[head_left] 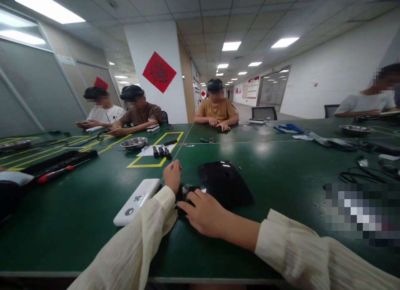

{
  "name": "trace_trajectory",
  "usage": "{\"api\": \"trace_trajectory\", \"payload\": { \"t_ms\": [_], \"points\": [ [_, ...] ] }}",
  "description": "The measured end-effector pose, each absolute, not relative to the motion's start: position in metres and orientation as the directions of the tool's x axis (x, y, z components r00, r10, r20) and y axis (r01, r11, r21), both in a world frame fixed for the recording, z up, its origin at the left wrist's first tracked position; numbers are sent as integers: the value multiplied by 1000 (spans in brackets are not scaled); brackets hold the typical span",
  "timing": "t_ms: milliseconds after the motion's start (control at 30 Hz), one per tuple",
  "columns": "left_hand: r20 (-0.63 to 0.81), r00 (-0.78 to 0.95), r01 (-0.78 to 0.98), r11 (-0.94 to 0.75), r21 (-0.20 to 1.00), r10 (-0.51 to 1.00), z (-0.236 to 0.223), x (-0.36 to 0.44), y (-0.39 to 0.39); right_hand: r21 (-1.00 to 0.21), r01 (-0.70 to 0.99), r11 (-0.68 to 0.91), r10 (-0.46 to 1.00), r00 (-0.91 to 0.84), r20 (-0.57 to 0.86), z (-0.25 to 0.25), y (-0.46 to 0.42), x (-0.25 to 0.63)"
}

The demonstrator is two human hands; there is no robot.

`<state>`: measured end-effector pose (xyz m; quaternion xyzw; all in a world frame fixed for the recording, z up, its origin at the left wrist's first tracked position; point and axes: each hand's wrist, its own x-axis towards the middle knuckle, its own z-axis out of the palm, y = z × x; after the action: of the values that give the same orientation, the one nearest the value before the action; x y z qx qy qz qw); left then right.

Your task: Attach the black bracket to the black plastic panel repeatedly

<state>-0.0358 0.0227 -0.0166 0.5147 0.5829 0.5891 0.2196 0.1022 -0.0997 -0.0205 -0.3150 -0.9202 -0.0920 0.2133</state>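
My left hand [173, 176] is raised a little above the table, its fingers closed in a pinch; whatever may be between the fingertips is too small to make out. My right hand [204, 213] curls over a small black part [186, 191] with a shiny, clear-looking section, and its fingers hide much of it. Just beyond that hand lies a glossy black curved panel [226, 183] with a slot in it. To the left of my left forearm is a white power bank [137, 201] marked "26".
Ahead are a metal bowl [134, 143] and several black pieces [161, 152] on paper. A red-handled screwdriver [55, 174] lies by a black tray [67, 158] at left. Cables [359, 173] lie at right. Several people sit around the green table [281, 190].
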Motion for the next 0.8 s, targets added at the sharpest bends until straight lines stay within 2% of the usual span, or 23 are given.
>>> {"api": "trace_trajectory", "payload": {
  "t_ms": [67, 133, 300, 433, 500, 600, 667, 800],
  "points": [
    [345, -367, 338, -222, 915, 864, -16, -36, 23, 63, 552, 832, 460, -749, 477, -14, -103, 105],
    [337, -363, 334, -217, 917, 869, -16, -36, 24, -1, 531, 847, 450, -716, 534, -6, -105, 107],
    [332, -332, 320, -226, 920, 883, -17, -36, 24, -490, 511, 706, 694, -361, 623, 16, -90, 125],
    [341, -294, 342, -235, 910, 893, -18, -35, 23, -708, 452, 543, 795, -6, 606, 24, -62, 159],
    [348, -283, 339, -246, 908, 894, -18, -34, 23, -748, 453, 485, 782, 158, 603, 23, -47, 179],
    [334, -281, 286, -254, 924, 900, -18, -33, 23, -743, 502, 443, 697, 330, 637, 15, -28, 207],
    [321, -290, 256, -250, 934, 902, -19, -32, 24, -713, 537, 451, 633, 371, 679, 8, -20, 220],
    [328, -303, 257, -254, 932, 895, -21, -33, 27, -639, 597, 485, 585, 322, 744, -4, -16, 227]
  ]
}}
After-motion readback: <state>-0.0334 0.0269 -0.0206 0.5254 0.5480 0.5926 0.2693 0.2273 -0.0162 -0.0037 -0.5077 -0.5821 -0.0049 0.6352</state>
